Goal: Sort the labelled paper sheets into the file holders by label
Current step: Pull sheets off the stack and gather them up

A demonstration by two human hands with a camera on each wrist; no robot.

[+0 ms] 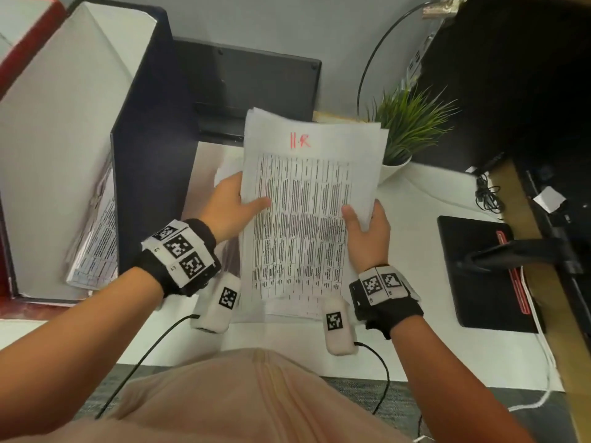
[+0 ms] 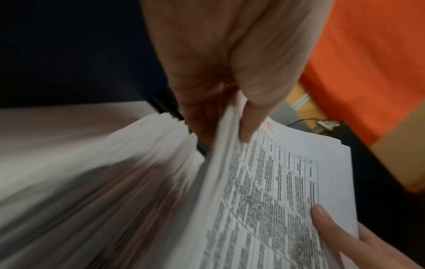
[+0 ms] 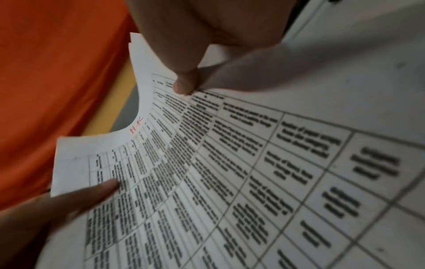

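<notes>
Head view. A thin sheaf of paper sheets (image 1: 307, 199), the top one marked in red "H·R" (image 1: 300, 140), is held up over the white desk (image 1: 425, 199) between both hands. The left hand (image 1: 228, 206) pinches the left edge, thumb on top; the right hand (image 1: 367, 231) grips the right edge likewise. A dark file holder (image 1: 140, 148) stands just left, with sheets already inside (its label is not visible).

Left wrist view. The left thumb (image 2: 249, 125) clamps several sheets, and a loose stack (image 2: 128, 163) fans out beneath.

Right wrist view. The right thumb (image 3: 184, 85) presses the printed table.

Risk, as a judgement: more than one sheet is gripped, so differently labelled sheets could be filed together.
</notes>
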